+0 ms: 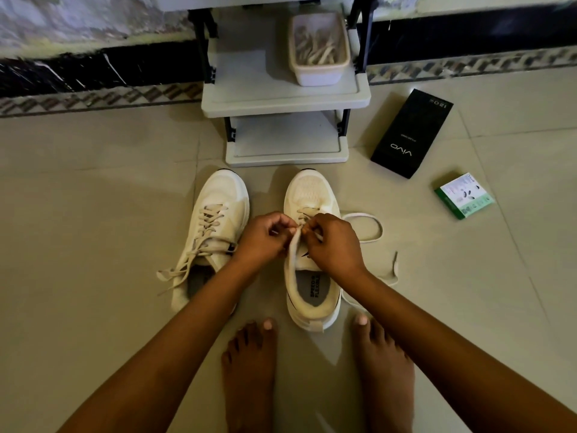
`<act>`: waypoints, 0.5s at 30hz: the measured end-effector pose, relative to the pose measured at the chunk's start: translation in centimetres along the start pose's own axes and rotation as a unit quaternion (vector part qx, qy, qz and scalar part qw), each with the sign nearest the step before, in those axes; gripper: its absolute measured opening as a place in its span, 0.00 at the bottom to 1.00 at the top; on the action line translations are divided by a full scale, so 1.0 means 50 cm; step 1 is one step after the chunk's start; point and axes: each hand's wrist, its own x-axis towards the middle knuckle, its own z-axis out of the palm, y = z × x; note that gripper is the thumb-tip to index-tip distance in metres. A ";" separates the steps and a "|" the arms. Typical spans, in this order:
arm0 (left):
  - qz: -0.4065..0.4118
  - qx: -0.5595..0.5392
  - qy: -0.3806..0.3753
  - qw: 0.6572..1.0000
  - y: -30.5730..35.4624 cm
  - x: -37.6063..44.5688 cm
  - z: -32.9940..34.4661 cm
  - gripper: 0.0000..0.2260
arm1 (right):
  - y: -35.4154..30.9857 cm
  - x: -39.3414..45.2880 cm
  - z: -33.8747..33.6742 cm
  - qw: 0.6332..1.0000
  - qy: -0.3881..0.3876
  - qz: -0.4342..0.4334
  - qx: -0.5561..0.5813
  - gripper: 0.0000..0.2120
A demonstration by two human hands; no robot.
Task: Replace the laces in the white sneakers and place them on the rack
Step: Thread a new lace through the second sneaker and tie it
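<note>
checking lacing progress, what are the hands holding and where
Both the left hand and right hand pinch the lace over the right sneaker, near its upper eyelets.

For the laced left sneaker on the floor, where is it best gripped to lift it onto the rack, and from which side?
Probably the heel collar of the left sneaker, from above and from the person's side. The heel points toward the person, its opening faces up, and the loose lace ends trail off its left edge, clear of the rim. The rack stands straight ahead of the toe, so a heel grip carries it forward.
</note>
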 end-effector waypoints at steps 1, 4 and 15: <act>0.027 0.030 0.014 0.999 -0.002 0.001 0.005 0.08 | 0.004 0.000 0.000 1.000 0.007 -0.010 0.013 0.06; 0.111 0.184 0.071 0.974 -0.014 0.006 0.010 0.05 | 0.017 0.003 -0.012 0.999 0.013 -0.034 0.015 0.14; 0.092 -0.204 0.206 0.953 0.161 0.012 -0.119 0.08 | 0.055 0.016 -0.060 0.988 -0.146 -0.045 0.000 0.32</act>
